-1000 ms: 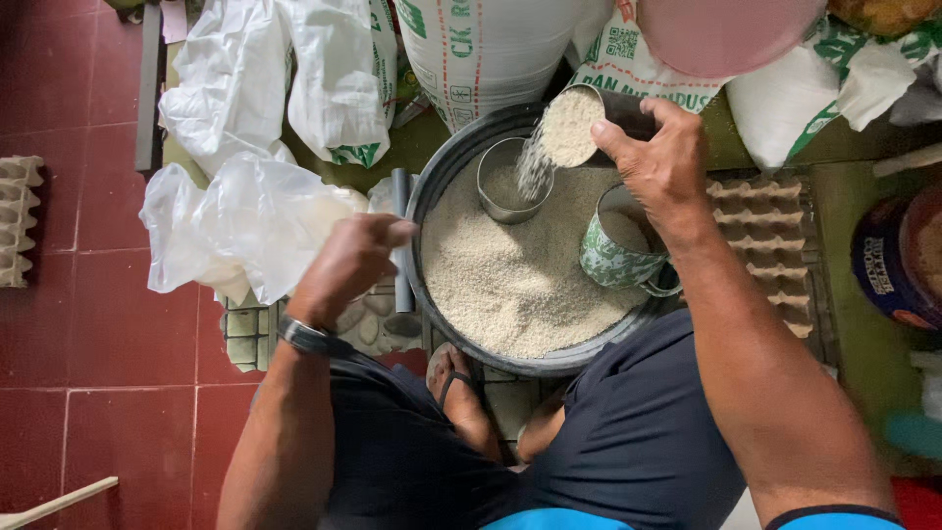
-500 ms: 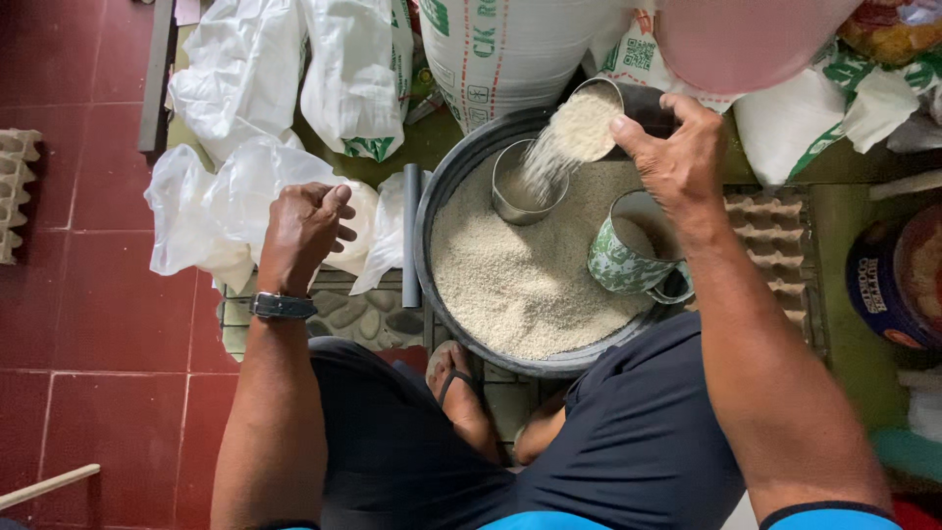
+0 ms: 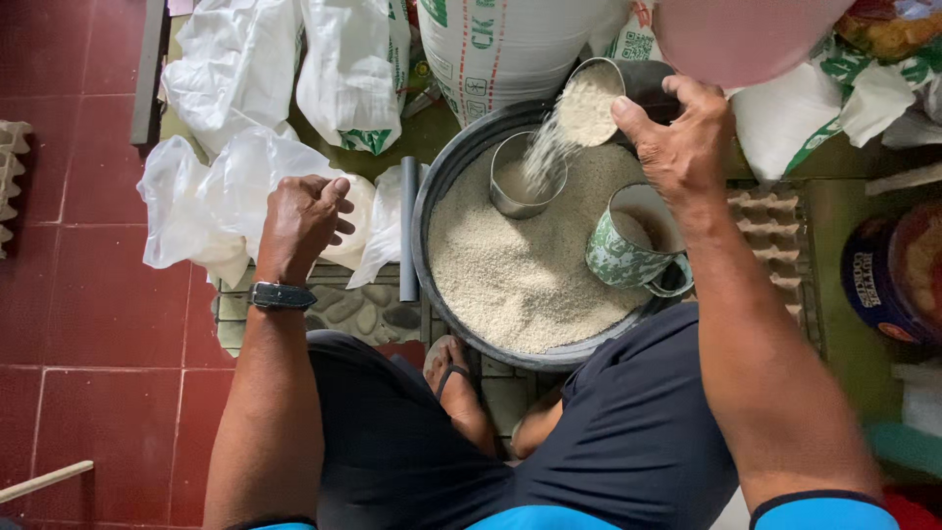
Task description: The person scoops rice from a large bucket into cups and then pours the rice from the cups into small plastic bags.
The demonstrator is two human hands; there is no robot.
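Rice (image 3: 530, 275) is held in a wide dark basin (image 3: 424, 228) set on the floor between the knees of a seated person; a thin stream of it is being tipped from a metal can (image 3: 592, 98) into a second metal can (image 3: 522, 177) standing upright in the grain. The tilted can is gripped at its rim by the right hand (image 3: 687, 137), fingers curled firmly around it. Its load looks only partly emptied, and the standing can appears partly filled, so the pour is judged to be under way, not finished. A green patterned mug (image 3: 633, 240) is half sunk in the rice just beside the standing can, not touched by either hand.

Clear plastic bags (image 3: 206, 196) lie left of the basin; the left hand (image 3: 304, 221), a watch (image 3: 281, 295) on its wrist, is pressed onto them with fingers bent, pinching the film. Whether one bag is actually lifted cannot be told.

A grey pipe (image 3: 408, 226) is seen against the basin's left wall. Egg cartons (image 3: 775, 231) lie to the right. Printed white sacks (image 3: 510, 49) are stacked beyond. The floor (image 3: 88, 294) is red tile.
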